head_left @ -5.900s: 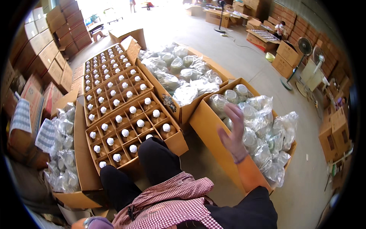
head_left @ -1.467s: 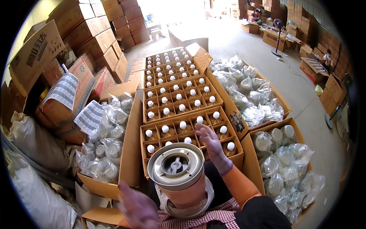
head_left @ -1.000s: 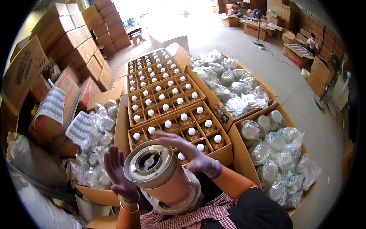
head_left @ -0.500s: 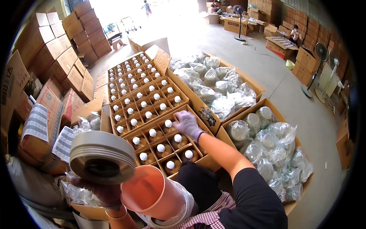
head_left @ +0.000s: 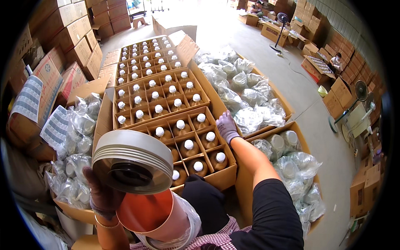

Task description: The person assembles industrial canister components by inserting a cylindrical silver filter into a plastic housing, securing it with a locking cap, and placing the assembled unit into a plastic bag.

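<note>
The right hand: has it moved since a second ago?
Yes, rightward. Judged against the nearest bottle carton, the right hand then showed in front of its middle; now it is at that carton's right edge.

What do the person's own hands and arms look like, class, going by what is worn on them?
The left hand wears a dusky purplish glove, with a thin, pale bracelet above its cuff. The right hand wears a paler, greyish-purple glove. The right forearm is bare below a plain black sleeve.
</note>
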Demonstrator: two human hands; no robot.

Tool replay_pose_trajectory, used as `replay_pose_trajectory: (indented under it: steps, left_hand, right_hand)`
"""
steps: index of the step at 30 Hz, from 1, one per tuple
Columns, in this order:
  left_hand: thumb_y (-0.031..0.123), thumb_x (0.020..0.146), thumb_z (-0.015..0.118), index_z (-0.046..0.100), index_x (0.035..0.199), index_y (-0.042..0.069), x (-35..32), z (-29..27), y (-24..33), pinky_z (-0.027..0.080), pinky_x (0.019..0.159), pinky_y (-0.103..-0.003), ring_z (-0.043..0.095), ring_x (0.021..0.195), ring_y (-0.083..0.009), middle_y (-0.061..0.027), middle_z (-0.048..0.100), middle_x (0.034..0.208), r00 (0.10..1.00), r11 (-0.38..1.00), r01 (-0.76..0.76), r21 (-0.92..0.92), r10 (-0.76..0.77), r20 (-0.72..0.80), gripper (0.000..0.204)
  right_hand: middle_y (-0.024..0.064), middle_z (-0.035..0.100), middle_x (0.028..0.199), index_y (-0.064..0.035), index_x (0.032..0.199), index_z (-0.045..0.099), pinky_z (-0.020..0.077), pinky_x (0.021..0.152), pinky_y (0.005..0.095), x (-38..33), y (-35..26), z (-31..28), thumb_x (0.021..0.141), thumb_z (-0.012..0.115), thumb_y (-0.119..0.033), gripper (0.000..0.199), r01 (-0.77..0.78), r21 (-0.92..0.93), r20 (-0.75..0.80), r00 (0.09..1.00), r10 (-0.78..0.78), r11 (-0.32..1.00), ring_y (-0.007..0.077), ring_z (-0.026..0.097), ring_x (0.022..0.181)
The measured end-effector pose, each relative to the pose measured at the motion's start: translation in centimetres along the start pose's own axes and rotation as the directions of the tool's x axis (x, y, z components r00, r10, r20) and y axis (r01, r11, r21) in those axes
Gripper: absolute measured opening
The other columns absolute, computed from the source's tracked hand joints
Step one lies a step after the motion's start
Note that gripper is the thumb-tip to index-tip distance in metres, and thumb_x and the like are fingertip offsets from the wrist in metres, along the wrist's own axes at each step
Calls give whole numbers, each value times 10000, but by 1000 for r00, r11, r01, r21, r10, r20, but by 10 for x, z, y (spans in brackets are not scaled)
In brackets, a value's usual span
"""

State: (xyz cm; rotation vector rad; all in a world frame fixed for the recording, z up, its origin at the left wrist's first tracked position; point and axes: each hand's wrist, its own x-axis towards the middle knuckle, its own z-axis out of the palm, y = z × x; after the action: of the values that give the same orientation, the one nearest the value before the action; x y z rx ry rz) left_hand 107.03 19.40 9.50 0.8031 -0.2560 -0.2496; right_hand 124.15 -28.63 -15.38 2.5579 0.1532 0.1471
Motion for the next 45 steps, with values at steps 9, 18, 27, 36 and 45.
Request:
replay_pose_trajectory:
  steps: [9, 18, 27, 36, 45]
  left_hand:
    - [662, 1031, 480, 534, 1498, 109, 2, -3, 0, 411, 1166, -548, 554, 1339, -331, -156, 582, 1476, 996, 998, -14, -54, 19, 91, 726]
    - [677, 1021, 479, 468, 1533, 77, 2, -19, -7, 411, 1177, -545, 569, 1326, -333, -169, 577, 1469, 998, 983, 39, -179, -29, 57, 789]
    - [652, 1038, 472, 440, 1542, 28, 2, -15, -9, 388, 1202, -497, 529, 1383, -317, -156, 548, 1509, 994, 992, 68, -105, -59, 87, 802]
    - [662, 1023, 500, 444, 1519, -13, -2, -25, -12, 422, 1181, -465, 541, 1377, -309, -165, 560, 1488, 998, 997, 31, -72, -26, 62, 839]
    - [675, 1027, 452, 441, 1533, 12, 0, -24, -9, 373, 1202, -511, 522, 1395, -329, -165, 547, 1515, 995, 1000, 6, 1, -6, 96, 834]
  right_hand:
    - [133, 755, 967, -104, 1000, 645, 557, 744, 441, -18, 24, -73, 1003, 577, -99, 68, -235, 737, -102, 889, 447, 634, 271, 745, 864]
    - [127, 718, 947, -142, 1331, 612, 575, 818, 393, -63, 106, -130, 916, 668, -6, 439, -190, 935, -40, 782, 622, 299, 256, 720, 882]
    - [113, 459, 1576, -173, 1470, 562, 200, 1248, 582, -13, 56, -20, 946, 640, -147, 531, 138, 2, 229, 964, -135, 990, 367, 305, 1530]
    - [85, 656, 1254, -205, 1178, 719, 166, 1277, 543, 3, 52, -39, 1004, 551, -196, 242, 443, -27, 312, 855, -413, 896, 311, 505, 1371]
    - [42, 796, 1013, -182, 1093, 751, 524, 870, 462, 25, 32, -24, 979, 643, -299, 195, 282, 3, 399, 879, -260, 959, 242, 771, 974]
